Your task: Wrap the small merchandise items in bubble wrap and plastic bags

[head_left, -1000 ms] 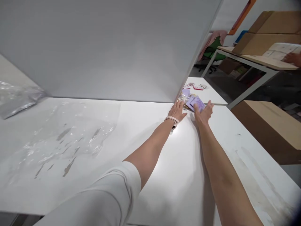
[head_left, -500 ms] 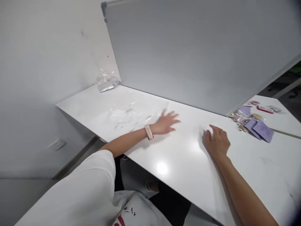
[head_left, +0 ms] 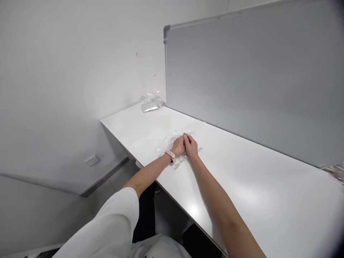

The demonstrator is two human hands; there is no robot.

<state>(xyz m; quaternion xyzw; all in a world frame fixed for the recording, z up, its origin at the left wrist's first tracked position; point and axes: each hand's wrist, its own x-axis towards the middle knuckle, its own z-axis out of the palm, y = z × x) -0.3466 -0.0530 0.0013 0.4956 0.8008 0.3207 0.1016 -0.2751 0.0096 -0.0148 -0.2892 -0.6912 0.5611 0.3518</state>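
A crumpled clear plastic bag [head_left: 172, 138] lies on the white table [head_left: 242, 193], toward its left end. My left hand [head_left: 178, 146] and my right hand [head_left: 191, 145] meet side by side on top of this bag, fingers closed on the film. A pale strap circles my left wrist. How much film each hand holds is hard to make out, since the plastic is see-through.
A second clear plastic bag [head_left: 152, 102] lies at the far corner against the white wall. A grey partition board [head_left: 252, 86] stands along the table's back edge. Some packets [head_left: 337, 172] peek out at the far right. A wall socket [head_left: 92, 160] sits low on the left.
Both hands left the purple cards at the right and swept left across the table. They have come together on the clear plastic bag, and the view turned left with them.
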